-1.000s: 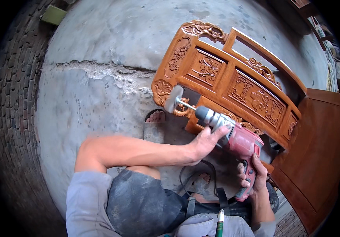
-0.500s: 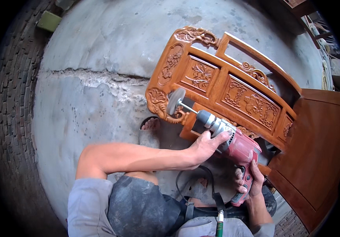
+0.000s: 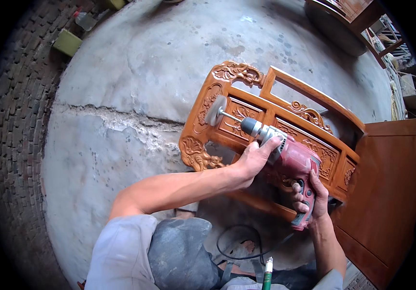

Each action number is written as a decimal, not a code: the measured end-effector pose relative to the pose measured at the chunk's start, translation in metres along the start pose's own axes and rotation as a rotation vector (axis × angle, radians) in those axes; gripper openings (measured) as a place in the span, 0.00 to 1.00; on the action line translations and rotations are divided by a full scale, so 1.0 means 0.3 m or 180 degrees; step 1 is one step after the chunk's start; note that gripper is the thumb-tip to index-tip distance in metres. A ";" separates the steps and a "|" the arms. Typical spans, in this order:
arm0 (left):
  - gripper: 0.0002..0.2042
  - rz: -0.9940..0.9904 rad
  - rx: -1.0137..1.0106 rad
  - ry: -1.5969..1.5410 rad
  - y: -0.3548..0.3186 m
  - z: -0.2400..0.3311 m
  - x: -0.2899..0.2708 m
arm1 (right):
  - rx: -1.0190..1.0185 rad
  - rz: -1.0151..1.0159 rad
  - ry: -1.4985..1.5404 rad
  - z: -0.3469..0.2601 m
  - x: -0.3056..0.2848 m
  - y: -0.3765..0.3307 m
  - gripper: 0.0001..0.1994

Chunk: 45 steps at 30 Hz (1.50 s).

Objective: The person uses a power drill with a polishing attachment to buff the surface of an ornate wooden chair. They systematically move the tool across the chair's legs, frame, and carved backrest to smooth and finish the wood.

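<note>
Both of my hands are on a red power drill [image 3: 299,162] with a grey chuck. My left hand [image 3: 254,160] wraps the drill's front just behind the chuck, thumb along the top. My right hand [image 3: 318,195] is closed round the rear handle, fingers by the trigger. A thin shaft from the chuck carries a grey, round polishing wheel [image 3: 215,111]. That wheel sits over the left side of a carved, orange-brown wooden furniture panel [image 3: 269,116]; I cannot tell whether it touches. The drill body hides part of the carved middle.
A plain brown wooden board [image 3: 382,188] adjoins the carved piece on the right. Below the drill, a black cord [image 3: 225,253] loops over the concrete floor [image 3: 135,63], which has a rough crack [image 3: 135,118]. A brick surface [image 3: 14,130] borders the left. More wooden furniture [image 3: 336,24] stands far right.
Drill and wheel have moved away from me over the carved piece, from its near left corner scroll up to the left side panel. Both hands keep their hold. The view has shifted somewhat.
</note>
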<state>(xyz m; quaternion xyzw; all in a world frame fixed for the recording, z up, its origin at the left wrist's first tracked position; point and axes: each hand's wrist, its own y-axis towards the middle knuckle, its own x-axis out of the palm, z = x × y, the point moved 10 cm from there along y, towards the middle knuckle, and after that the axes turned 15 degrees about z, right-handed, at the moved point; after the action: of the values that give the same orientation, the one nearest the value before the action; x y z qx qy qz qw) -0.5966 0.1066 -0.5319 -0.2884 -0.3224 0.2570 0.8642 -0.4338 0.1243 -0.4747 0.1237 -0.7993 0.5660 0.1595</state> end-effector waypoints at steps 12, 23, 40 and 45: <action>0.25 -0.0512 -0.0453 0.0186 0.033 0.026 0.032 | 0.0044 0.0080 0.0213 -0.009 -0.006 0.025 0.21; 0.23 -0.0782 -0.0418 -0.0229 -0.006 0.071 0.092 | -0.0344 0.0427 -0.0035 -0.051 0.010 -0.010 0.21; 0.27 -0.0873 -0.0320 -0.0108 -0.012 0.003 0.123 | -0.0362 0.0541 -0.0238 -0.078 -0.024 -0.080 0.21; 0.27 -0.0945 -0.0359 -0.0157 -0.104 0.002 0.143 | -0.0323 0.0573 -0.0522 -0.091 -0.048 -0.119 0.21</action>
<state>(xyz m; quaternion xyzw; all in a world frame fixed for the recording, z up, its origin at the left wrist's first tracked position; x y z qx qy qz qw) -0.5606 0.1120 -0.4932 -0.2793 -0.3965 0.1149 0.8670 -0.4038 0.1386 -0.4411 0.0890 -0.8451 0.5249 0.0482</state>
